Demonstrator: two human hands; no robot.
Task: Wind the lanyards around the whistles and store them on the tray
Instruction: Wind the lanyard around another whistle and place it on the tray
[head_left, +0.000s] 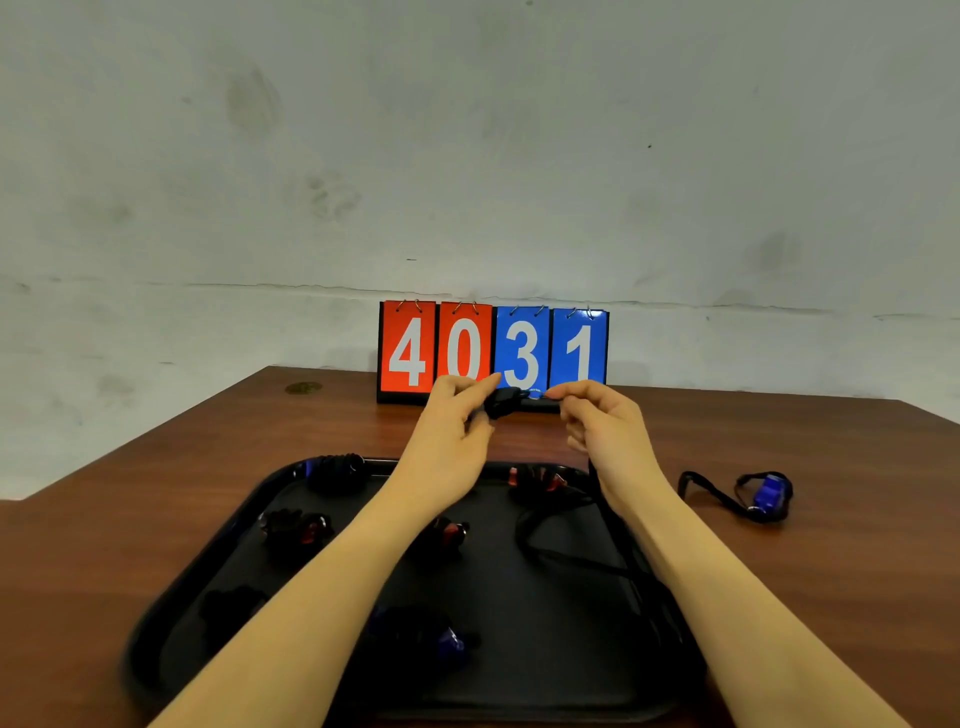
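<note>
Both hands are raised above the far edge of the tray (218, 540), working one black whistle (503, 402) between them: the left hand (451, 415) has its thumb and forefinger pinched shut on the whistle body, and the right hand (597, 415) has its fingertips closed on the ring end, where the lanyard (561, 525) starts. From there the cord drops behind the right wrist and lies in a loose loop on the tray floor, none of it yet wound that I can see. That slack is the main risk, I think: as the winding starts the trailing loop will drag across the tray, and it lies near the wound red whistle (535, 480) at the back and could catch it, pull it along or loosen its turns. A light pinch on a small smooth body may also let the whistle twist or slip under cord tension, dropping it among the six bundles already stored. Turns laid without tension would spring off once set down. One blue whistle (771, 493) waits unwound on the table (779, 571) to the right, well apart from the tray, so the free space at the tray's right must be kept for two, and the scoreboard (493, 348) stands close behind the hands, within reach of a careless swing
</note>
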